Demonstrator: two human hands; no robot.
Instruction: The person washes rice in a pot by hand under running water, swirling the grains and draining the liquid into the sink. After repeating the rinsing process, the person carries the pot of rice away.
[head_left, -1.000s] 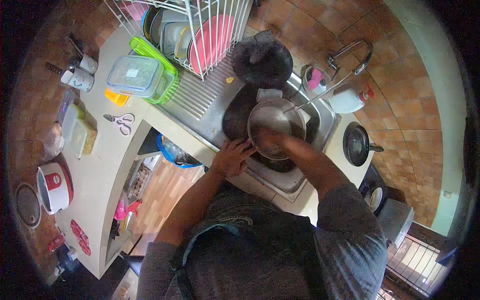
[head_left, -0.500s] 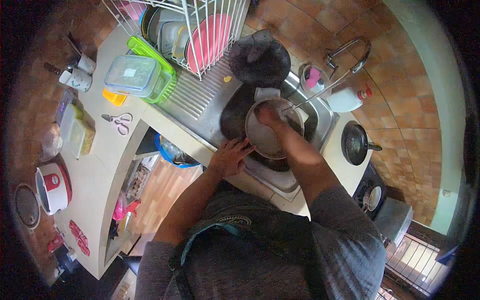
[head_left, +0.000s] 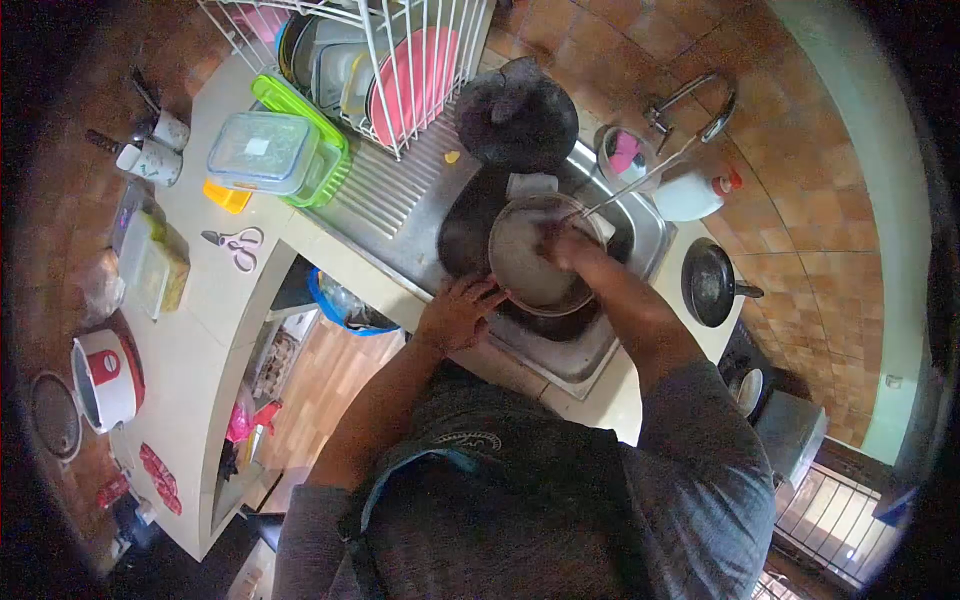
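A round metal pot (head_left: 520,290) with cloudy, greyish contents sits in the sink (head_left: 598,362). My left hand (head_left: 460,315) is at its near-left rim, fingers gripping the edge. Inside the pot is my right hand (head_left: 572,248), its fingers blurred and partly hidden, so I cannot make out whether it holds anything. From the faucet (head_left: 718,122) a thin stream of water runs down toward the pot's far rim. A dark wok (head_left: 518,120) leans at the back of the sink, just beyond the pot.
Left of the sink stand a dish rack (head_left: 395,90) with a pink plate and stacked plastic containers (head_left: 262,155). Scissors (head_left: 236,246) lie on the counter. A soap bottle (head_left: 690,197) and a small frying pan (head_left: 708,285) are on the right. A rice cooker (head_left: 105,378) is far left.
My right hand has swept from the pot's far-left side to its right side, within the contents. My left hand stays at the rim.
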